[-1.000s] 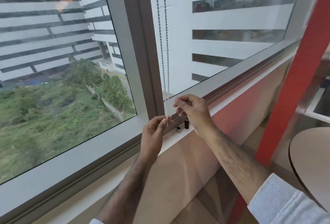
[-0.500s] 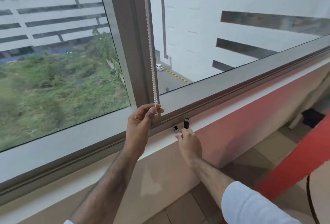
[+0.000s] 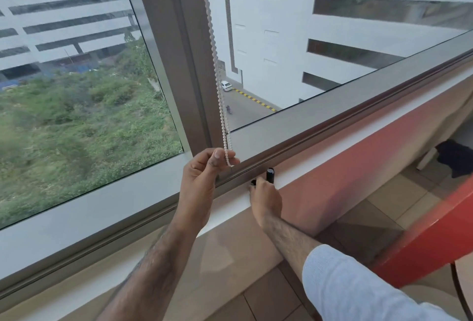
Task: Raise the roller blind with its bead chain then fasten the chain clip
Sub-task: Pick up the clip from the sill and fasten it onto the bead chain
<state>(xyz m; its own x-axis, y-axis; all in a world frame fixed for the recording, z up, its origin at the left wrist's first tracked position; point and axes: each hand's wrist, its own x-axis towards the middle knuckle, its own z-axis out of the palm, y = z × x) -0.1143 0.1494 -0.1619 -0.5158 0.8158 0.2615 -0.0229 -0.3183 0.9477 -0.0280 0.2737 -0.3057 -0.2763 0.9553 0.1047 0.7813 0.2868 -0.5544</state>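
A white bead chain hangs down in front of the grey window mullion. My left hand pinches the bottom loop of the chain between thumb and forefinger, just above the sill. My right hand rests on the white sill, its fingertips touching a small black clip. A taller black cylindrical piece stands upright just right of it. Whether my right fingers grip the clip is hidden behind the hand. The blind itself is out of view above.
The grey window frame runs along the sill. Below it is a red and beige wall. A red post slants at the lower right, with tiled floor and a dark object beyond.
My right hand let go of the chain and dropped to the black clip on the sill. My left hand kept hold of the chain's loop. The view tilted downward and closer.
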